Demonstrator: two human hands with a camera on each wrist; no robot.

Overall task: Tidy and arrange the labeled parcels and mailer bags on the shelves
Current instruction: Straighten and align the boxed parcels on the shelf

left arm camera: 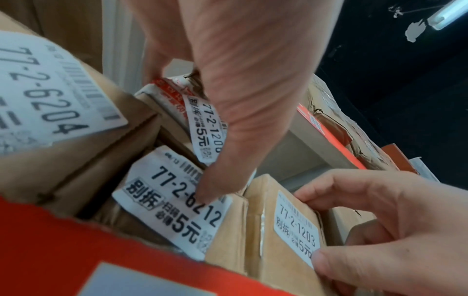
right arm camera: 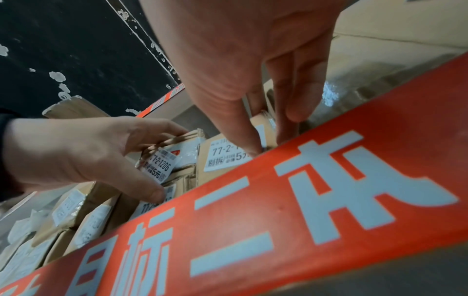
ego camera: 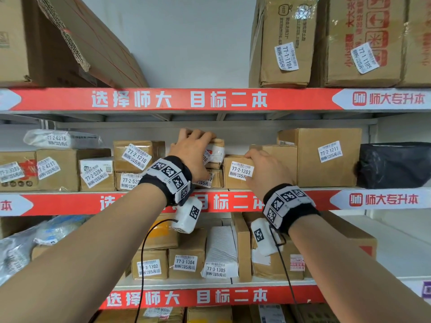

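On the middle shelf a small taped parcel labeled 77-2-1206 lies on top of parcel 77-2-6212. My left hand grips the top parcel: fingers curl over its top, and the thumb reaches down onto the 6212 label. Just to the right stands brown box 77-2-1203. My right hand holds that box, fingers on its top edge and thumb on the front label. The right wrist view shows both parcels behind the red shelf strip.
Boxes 77-2-1210 and 77-2-5204 crowd the left side. A larger box 77-2-1211 and a black bag stand to the right. Big cartons fill the shelf above; more labeled parcels sit below.
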